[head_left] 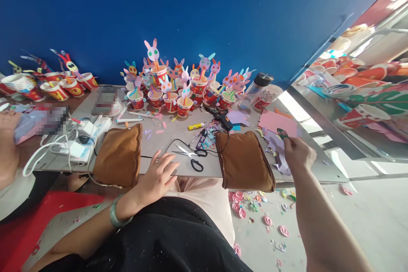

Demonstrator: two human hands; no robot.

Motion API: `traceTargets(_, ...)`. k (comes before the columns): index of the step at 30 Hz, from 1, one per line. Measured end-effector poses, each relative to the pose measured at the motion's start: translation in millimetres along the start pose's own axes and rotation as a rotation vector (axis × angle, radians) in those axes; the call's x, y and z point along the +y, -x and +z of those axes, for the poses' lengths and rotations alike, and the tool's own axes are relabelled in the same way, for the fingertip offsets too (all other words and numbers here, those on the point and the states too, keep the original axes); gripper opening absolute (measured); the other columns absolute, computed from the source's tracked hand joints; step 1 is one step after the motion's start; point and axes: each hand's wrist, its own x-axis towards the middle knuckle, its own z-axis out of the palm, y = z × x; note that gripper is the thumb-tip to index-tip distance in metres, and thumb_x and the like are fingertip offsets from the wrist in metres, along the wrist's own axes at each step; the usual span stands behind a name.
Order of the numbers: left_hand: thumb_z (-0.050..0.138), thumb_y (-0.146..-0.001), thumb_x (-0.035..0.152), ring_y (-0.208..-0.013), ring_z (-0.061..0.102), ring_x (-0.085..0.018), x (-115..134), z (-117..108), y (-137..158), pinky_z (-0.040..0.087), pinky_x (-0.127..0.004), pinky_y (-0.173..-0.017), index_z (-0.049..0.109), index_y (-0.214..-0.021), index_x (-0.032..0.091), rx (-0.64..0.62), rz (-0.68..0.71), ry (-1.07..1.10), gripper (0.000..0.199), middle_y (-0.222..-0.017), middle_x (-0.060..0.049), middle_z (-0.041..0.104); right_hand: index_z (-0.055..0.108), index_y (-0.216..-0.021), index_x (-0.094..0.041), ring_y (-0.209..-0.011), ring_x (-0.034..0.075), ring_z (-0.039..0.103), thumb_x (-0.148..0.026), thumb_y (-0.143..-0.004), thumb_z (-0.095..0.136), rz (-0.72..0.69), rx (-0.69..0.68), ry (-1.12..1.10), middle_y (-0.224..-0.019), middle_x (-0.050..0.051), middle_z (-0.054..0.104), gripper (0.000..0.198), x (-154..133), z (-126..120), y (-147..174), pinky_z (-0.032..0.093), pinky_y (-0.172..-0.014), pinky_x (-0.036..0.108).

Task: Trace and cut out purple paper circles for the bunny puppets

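Observation:
My left hand [161, 175] rests at the table's front edge, fingers loosely spread and holding nothing. Just beyond its fingertips lie scissors [190, 154] with black handles, blades parted. At the right, my right hand [299, 153] pinches a small dark green paper piece [281, 133] over a pink paper sheet [280, 123]. Lilac paper scraps [280, 157] lie beside that hand. Between my hands sit a brown cushion [245, 161] and, further back, a black glue gun [223, 117] with its cord.
Paper cups [183, 106] with rabbit-headed figures crowd the table's back. A bottle [256, 89] and stacked cups [269, 95] stand right of them. Another brown cushion [117, 155] and a power strip [83, 153] are left. Another person's hand [8, 136] is at far left.

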Motion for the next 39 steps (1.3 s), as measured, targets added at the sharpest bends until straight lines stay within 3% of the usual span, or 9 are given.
traceTargets(2, 0.055, -0.091, 0.018, -0.126, 0.055, -0.027, -6, -11, 3, 0.028, -0.057, -0.119, 0.061, -0.12, 0.017, 0.003, -0.055, -0.039, 0.029, -0.129, -0.014, 0.062, 0.068, -0.122, -0.018, -0.095, 0.037, 0.069, -0.059, -0.082, 0.06, -0.043, -0.056, 0.053, -0.1, 0.017, 0.076, 0.058, -18, -6, -3, 0.051, -0.085, 0.05)
traceTargets(4, 0.055, -0.093, 0.023, -0.125, 0.056, -0.028, -18, -21, 7, 0.026, -0.059, -0.119, 0.061, -0.121, 0.018, -0.011, -0.119, -0.098, 0.03, -0.128, -0.013, 0.063, 0.057, -0.137, -0.015, -0.109, 0.038, 0.064, -0.059, -0.087, 0.055, -0.186, -0.14, 0.152, -0.119, 0.021, 0.071, 0.067, -42, -9, -8, 0.049, -0.09, 0.049)
traceTargets(9, 0.057, -0.09, 0.029, -0.124, 0.056, -0.035, -54, -28, 20, 0.03, -0.066, -0.114, 0.059, -0.126, 0.017, -0.014, -0.264, -0.248, 0.038, -0.132, -0.017, 0.061, 0.064, -0.128, -0.019, -0.116, 0.031, 0.058, -0.041, -0.093, 0.053, -0.445, -0.328, 0.169, -0.124, 0.016, 0.07, 0.044, -107, 5, -35, 0.041, -0.098, 0.039)
traceTargets(14, 0.051, -0.086, 0.017, -0.13, 0.053, -0.035, -73, -25, 34, 0.038, -0.06, -0.112, 0.055, -0.135, 0.015, -0.027, -0.332, -0.249, 0.049, -0.142, -0.02, 0.054, 0.071, -0.115, -0.016, -0.112, 0.032, 0.058, -0.027, -0.084, 0.064, -0.521, -0.442, 0.218, -0.123, 0.018, 0.07, 0.034, -143, 28, -60, 0.038, -0.093, 0.042)
traceTargets(19, 0.05, -0.084, 0.012, -0.128, 0.055, -0.033, -72, -29, 38, 0.038, -0.056, -0.113, 0.055, -0.134, 0.013, -0.016, -0.38, -0.209, 0.05, -0.138, -0.018, 0.057, 0.074, -0.095, -0.013, -0.105, 0.03, 0.061, -0.026, -0.089, 0.053, -0.465, -0.364, 0.225, -0.108, 0.019, 0.074, 0.026, -147, 26, -65, 0.036, -0.094, 0.042)
traceTargets(22, 0.051, -0.088, 0.016, -0.126, 0.055, -0.032, -60, -29, 31, 0.036, -0.058, -0.113, 0.057, -0.13, 0.015, 0.006, -0.369, -0.168, 0.043, -0.135, -0.016, 0.059, 0.072, -0.101, -0.01, -0.107, 0.031, 0.061, -0.028, -0.091, 0.047, -0.355, -0.229, 0.207, -0.109, 0.022, 0.072, 0.033, -140, 19, -62, 0.035, -0.098, 0.045)
traceTargets(26, 0.053, -0.09, 0.018, -0.125, 0.055, -0.029, -39, -19, 15, 0.035, -0.056, -0.114, 0.058, -0.127, 0.018, -0.034, -0.257, -0.052, 0.037, -0.133, -0.013, 0.061, 0.067, -0.114, -0.008, -0.099, 0.028, 0.063, -0.029, -0.092, 0.04, -0.248, -0.146, 0.15, -0.106, 0.019, 0.073, 0.041, -126, 11, -57, 0.044, -0.088, 0.041)
traceTargets(31, 0.062, -0.085, 0.018, -0.126, 0.053, -0.033, -16, 0, -1, 0.035, -0.06, -0.114, 0.06, -0.121, 0.018, -0.113, -0.153, -0.026, 0.035, -0.134, -0.015, 0.059, 0.071, -0.109, -0.016, -0.096, 0.026, 0.063, -0.035, -0.084, 0.055, -0.313, -0.253, 0.127, -0.105, 0.013, 0.074, 0.036, -122, 13, -53, 0.046, -0.085, 0.037)
traceTargets(39, 0.062, -0.089, 0.024, -0.134, 0.046, -0.033, 3, 13, -8, 0.034, -0.059, -0.116, 0.058, -0.119, 0.018, -0.179, -0.012, 0.054, 0.031, -0.139, -0.016, 0.053, 0.071, -0.115, -0.013, -0.109, 0.032, 0.06, -0.028, -0.088, 0.061, -0.373, -0.408, 0.232, -0.118, 0.02, 0.07, 0.033, -151, 34, -57, 0.043, -0.089, 0.041)
